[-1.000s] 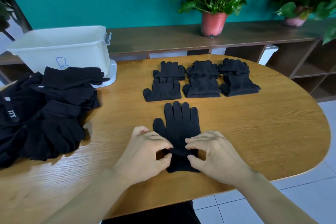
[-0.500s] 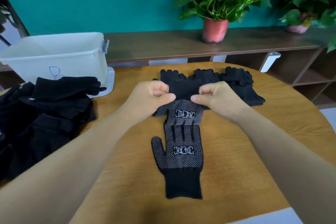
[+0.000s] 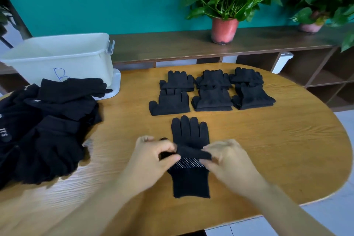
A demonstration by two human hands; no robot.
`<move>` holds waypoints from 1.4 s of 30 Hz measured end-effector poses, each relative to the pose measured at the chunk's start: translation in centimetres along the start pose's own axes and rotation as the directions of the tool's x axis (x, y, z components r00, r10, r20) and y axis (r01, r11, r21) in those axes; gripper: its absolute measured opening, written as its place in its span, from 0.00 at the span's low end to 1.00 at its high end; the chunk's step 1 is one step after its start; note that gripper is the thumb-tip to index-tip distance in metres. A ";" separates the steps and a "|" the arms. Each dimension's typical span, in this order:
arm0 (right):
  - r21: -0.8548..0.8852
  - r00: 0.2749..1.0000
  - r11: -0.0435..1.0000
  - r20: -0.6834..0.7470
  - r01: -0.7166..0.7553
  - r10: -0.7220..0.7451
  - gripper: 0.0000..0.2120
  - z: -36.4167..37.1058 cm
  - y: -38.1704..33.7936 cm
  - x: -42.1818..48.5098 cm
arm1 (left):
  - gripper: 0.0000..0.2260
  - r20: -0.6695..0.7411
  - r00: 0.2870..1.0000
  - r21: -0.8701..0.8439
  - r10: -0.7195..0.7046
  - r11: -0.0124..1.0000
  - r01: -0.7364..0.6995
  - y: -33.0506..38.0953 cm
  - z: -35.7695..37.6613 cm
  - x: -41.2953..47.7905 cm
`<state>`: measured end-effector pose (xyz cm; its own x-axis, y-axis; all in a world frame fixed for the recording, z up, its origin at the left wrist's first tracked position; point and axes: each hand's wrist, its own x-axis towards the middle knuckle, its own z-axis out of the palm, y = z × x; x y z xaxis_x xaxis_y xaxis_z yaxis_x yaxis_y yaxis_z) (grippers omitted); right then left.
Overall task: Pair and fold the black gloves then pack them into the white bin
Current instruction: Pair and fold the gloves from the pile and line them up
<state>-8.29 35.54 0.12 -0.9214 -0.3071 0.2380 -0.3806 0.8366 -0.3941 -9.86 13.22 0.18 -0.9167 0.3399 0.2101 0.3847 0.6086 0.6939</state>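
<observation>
A pair of black gloves (image 3: 189, 136) lies stacked on the wooden table (image 3: 268, 140), fingers pointing away from me. My left hand (image 3: 151, 157) and my right hand (image 3: 228, 159) each pinch a cuff edge of the top glove at the middle of the pair, baring white grip dots underneath. The lower glove's cuff (image 3: 191, 184) lies flat toward me. Several folded glove pairs (image 3: 210, 90) sit in two rows farther back. A heap of loose black gloves (image 3: 44, 120) covers the table's left side. The white bin (image 3: 61, 57) stands at the back left.
A low wooden shelf (image 3: 191, 44) runs behind the table, bearing a potted plant in a red pot (image 3: 224, 28) and a second plant (image 3: 310, 25) at the right. The table's rounded edge drops to tiled floor (image 3: 325, 216) on the right.
Both hands, raised over the far rows with the top glove stretched out, have come back toward me. The top glove now lies on the lower one again, with only its cuff lifted.
</observation>
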 end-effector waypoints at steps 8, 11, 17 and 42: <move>-0.285 0.969 0.934 -0.064 0.213 -0.241 0.20 2.4 -0.2 -2.3 | 0.08 -0.011 0.948 0.345 0.319 0.891 -0.296 -2.6 2.1 -3.3; -0.336 0.935 0.905 -0.145 0.260 -0.322 0.13 2.4 -0.5 -2.3 | 0.10 -0.033 0.925 0.383 0.379 0.860 -0.338 -2.5 2.3 -3.4; -0.393 0.933 0.878 -0.117 0.273 -0.342 0.18 2.9 -0.2 -2.6 | 0.11 0.002 0.930 0.412 0.368 0.847 -0.336 -2.5 2.2 -3.3; -0.368 0.939 0.906 0.181 -0.211 0.292 0.46 4.9 0.2 0.8 | 0.42 0.263 0.961 0.647 -0.085 0.755 -0.110 -2.0 3.9 -0.3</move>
<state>-9.51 33.21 -4.10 -0.9906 -0.1261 -0.0527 -0.1217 0.9893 -0.0805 -9.90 14.69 -3.92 -0.8852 0.4636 -0.0380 0.4614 0.8855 0.0548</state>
